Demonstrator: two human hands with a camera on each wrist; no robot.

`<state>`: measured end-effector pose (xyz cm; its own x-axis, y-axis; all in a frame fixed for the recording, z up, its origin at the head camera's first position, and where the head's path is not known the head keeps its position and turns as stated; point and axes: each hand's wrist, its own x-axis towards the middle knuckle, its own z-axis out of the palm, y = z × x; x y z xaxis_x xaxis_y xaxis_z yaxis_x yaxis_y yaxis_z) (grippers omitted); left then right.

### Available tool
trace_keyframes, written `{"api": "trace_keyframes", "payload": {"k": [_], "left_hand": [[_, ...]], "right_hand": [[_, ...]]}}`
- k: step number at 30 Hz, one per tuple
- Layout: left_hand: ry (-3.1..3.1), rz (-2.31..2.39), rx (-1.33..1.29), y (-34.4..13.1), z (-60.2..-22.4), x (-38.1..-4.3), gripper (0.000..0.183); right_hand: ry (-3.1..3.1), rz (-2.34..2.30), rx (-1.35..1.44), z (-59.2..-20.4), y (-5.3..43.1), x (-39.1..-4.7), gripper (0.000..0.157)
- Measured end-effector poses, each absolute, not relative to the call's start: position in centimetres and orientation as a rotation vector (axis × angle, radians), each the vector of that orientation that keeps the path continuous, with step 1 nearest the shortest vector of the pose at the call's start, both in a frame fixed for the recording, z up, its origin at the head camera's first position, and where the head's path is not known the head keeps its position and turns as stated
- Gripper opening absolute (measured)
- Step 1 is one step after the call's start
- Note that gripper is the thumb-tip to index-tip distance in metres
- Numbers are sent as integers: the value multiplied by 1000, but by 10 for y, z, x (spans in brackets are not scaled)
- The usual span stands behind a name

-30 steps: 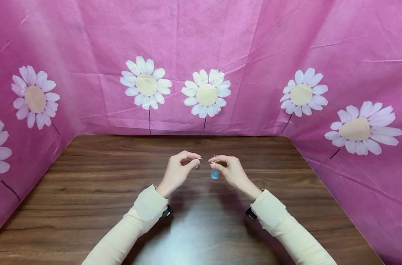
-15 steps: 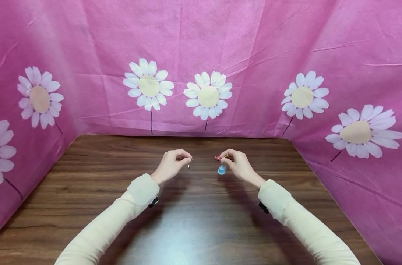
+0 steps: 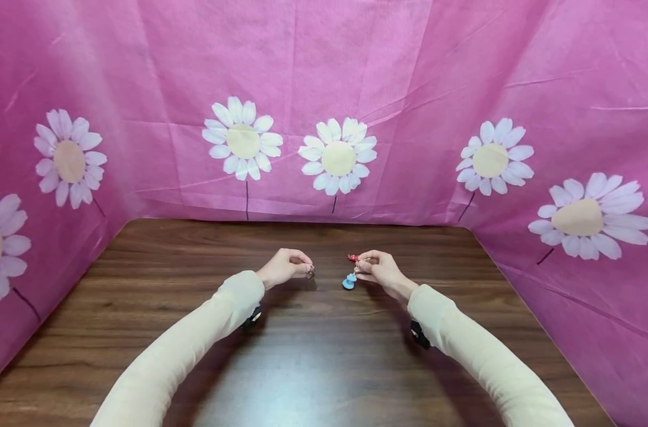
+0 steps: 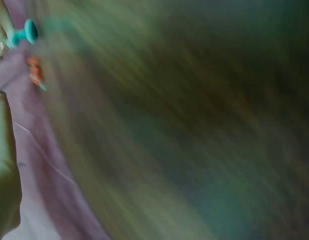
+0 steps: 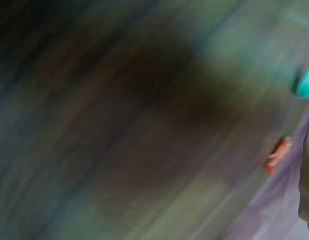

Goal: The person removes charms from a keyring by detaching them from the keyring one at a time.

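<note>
In the head view my right hand (image 3: pixel 385 273) pinches a keychain by its gold-coloured metal part (image 3: pixel 364 261). Its red charm (image 3: pixel 353 257) points left past the fingertips, and a pale blue flared charm (image 3: pixel 349 281) sits below them, close over the tabletop. My left hand (image 3: pixel 283 267), across a gap, pinches a small dull metal piece (image 3: pixel 310 271) between thumb and fingers; its kind is too small to tell. The left wrist view catches the blue charm (image 4: pixel 25 32) and the red charm (image 4: pixel 35 71) at its left edge. Both charms also show at the right edge of the right wrist view.
A brown wood-grain table (image 3: pixel 313 356) lies under both hands, with glare near its front. Pink cloth (image 3: pixel 399 71) printed with white daisies encloses its back and sides. Both forearms wear cream sleeves (image 3: pixel 169 350), with a dark wrist device (image 3: pixel 251 317) under each cuff.
My hands have drawn apart from close together, the metal piece going left and the keychain slightly right. Over the last half second both have lowered a little, and the blue charm has swung leftward.
</note>
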<state>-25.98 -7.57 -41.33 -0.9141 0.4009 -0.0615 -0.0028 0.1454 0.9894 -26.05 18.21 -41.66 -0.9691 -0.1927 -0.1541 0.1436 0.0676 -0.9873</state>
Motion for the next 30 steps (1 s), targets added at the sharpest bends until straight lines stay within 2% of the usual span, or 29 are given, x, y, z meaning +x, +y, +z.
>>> {"api": "trace_keyframes", "payload": {"k": [6,15,19,25,30], "left_hand": [[2221,1754,389,-84,-426,-276,13],[2570,1362,522,-101,-437,-290,9],[2637,1277,607,-106,-439,-294,11],[2600,1264,668,-109,-447,-296,18],[2613,1214,702,-110,-447,-294,21]], "right_hand": [[2219,-1825,-64,-429,193,-266,23],[2590,-1465,-537,-441,208,-268,10],[2718,-1292,-493,-439,205,-268,8],[2761,-1193,-460,-445,206,-268,9],[2718,-1275,-593,-451,212,-270,17]]}}
